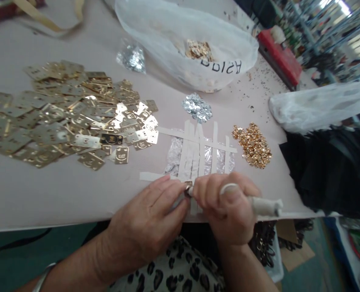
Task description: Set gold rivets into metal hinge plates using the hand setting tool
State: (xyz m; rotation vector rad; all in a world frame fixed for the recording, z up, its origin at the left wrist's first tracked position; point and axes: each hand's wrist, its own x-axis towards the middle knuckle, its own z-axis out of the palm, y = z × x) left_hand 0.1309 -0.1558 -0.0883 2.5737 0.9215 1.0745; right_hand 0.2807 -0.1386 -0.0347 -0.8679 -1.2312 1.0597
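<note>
Near the table's front edge, my left hand (154, 215) pinches a small metal piece (188, 187) between thumb and fingertips. My right hand (228, 202) is wrapped round a tool with a pale wrapped handle (265, 206), its tip touching the metal piece. Both hands meet at the front edge of a taped plastic patch (218, 156). Behind the patch lies a pile of silver discs (197, 107). To its right is a heap of small gold studs (255, 148). Many gold metal plates (85, 109) are spread at the left.
A white plastic bag (168, 48) with gold pieces stands at the back, beside a small bag of silver discs (133, 58). Black material (322, 174) and a white plastic roll (313, 106) lie right. A red object (281, 56) is farther back. Below right sits a bin (277, 255).
</note>
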